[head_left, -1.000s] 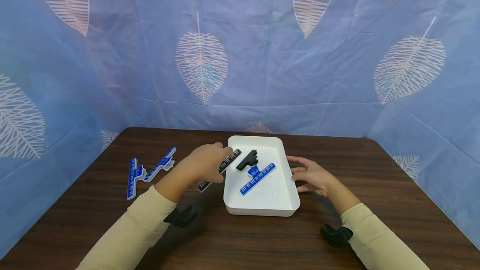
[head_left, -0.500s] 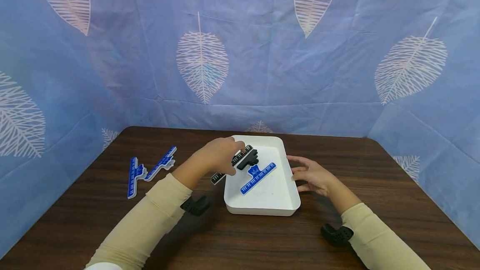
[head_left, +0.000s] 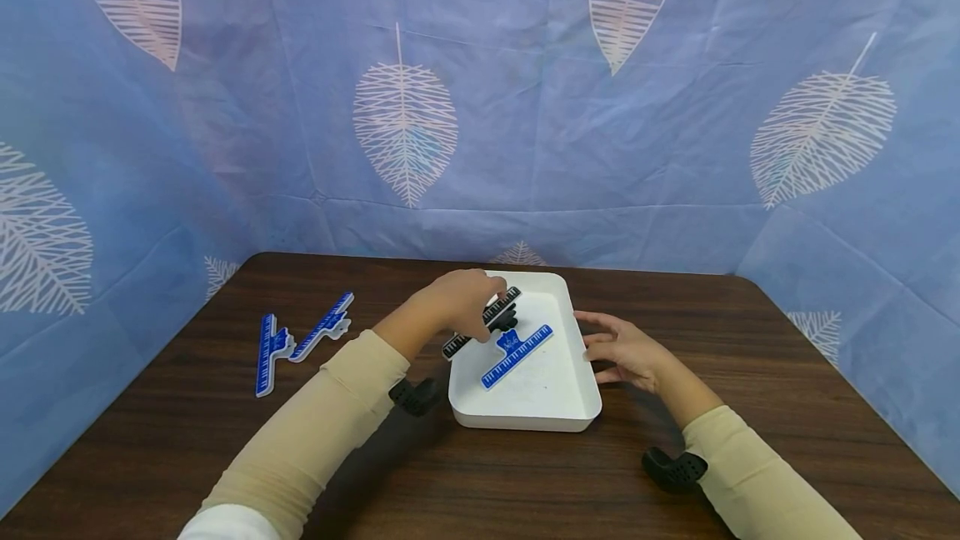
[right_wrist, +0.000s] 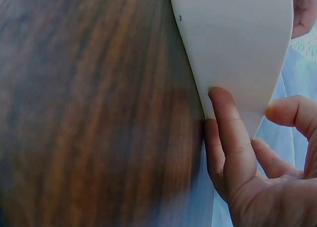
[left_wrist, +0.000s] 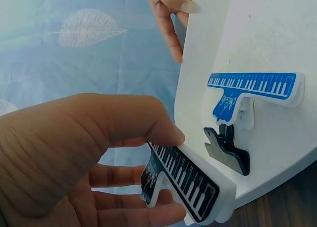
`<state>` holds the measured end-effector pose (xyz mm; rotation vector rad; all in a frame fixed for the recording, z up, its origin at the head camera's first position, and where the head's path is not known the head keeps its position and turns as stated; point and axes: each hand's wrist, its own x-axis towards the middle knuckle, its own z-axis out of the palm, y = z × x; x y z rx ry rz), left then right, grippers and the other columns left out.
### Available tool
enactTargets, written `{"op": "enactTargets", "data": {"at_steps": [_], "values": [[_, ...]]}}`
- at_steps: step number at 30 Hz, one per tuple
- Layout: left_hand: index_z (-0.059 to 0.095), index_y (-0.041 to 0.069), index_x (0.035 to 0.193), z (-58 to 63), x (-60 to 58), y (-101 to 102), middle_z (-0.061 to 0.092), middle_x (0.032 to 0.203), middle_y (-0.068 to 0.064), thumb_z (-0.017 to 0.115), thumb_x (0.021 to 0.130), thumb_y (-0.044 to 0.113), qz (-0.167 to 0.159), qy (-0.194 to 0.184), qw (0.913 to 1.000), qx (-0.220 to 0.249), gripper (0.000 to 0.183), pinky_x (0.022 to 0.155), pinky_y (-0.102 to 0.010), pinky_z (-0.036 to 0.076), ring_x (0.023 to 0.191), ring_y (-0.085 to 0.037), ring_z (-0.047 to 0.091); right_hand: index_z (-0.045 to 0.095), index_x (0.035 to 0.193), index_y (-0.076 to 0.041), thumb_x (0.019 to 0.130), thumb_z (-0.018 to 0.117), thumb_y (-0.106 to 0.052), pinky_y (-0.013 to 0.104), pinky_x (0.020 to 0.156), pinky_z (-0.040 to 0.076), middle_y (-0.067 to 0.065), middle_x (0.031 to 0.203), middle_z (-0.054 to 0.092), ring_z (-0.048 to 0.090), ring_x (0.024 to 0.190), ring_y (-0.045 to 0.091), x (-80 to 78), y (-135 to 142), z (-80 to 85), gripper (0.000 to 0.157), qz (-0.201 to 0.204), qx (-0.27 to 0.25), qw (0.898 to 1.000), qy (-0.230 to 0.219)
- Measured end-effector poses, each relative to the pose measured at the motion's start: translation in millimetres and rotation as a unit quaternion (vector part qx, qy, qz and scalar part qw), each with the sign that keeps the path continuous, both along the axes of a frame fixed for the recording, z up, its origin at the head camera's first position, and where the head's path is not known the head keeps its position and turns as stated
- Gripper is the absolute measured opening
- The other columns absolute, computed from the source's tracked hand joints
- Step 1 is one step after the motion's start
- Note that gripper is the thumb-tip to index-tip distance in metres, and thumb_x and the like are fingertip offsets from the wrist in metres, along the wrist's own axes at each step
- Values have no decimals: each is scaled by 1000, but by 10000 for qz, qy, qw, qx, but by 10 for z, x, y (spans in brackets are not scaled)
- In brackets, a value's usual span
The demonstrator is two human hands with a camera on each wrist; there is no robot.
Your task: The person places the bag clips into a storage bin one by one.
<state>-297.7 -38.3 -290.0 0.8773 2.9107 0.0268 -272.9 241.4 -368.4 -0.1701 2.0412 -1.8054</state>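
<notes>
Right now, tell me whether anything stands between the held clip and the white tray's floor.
The plain black clip may: it lies on the tray's floor, partly hidden by the held clip in the head view. The near end looks bare.

Cloth-walled booth [head_left: 510, 148] around wood-grain table [head_left: 495, 482]

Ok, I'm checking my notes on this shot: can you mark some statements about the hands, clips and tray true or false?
The left hand holds a black keyboard-patterned clip. True.
The right hand grips a blue clip. False: the right hand holds the white tray by its side.
Two blue clips lie on the dark table. True.
The white tray contains three blue clips. False: one blue clip lies in it, with another black clip.
</notes>
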Motion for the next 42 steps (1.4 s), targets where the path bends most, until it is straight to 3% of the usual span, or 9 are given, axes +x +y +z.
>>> {"op": "enactTargets", "data": {"at_steps": [18, 32, 42], "values": [[59, 18, 128, -182, -252, 233, 66, 112, 2, 78, 78, 34, 164, -38, 9998, 65, 56, 90, -36, 50, 97, -14, 59, 18, 156, -9, 88, 62, 2, 49, 79, 56, 34, 144, 36, 64, 102, 30, -5, -2, 4, 82, -4, 27, 10000, 1], [58, 18, 127, -277, -466, 318, 63, 107, 4, 77, 79, 35, 522, -340, 9980, -100, 54, 87, -37, 49, 92, -14, 56, 18, 156, -9, 88, 62, 2, 49, 78, 56, 33, 143, 38, 64, 102, 30, -8, 5, -4, 82, -11, 37, 10000, 22], [58, 15, 130, -336, -536, 318, 62, 114, 1, 74, 83, 31, 687, -706, 9948, 275, 53, 84, -33, 49, 93, -15, 56, 18, 156, -9, 88, 62, 2, 48, 77, 56, 34, 142, 38, 64, 102, 30, -5, 0, 6, 81, -16, 80, 10000, 30]]}}
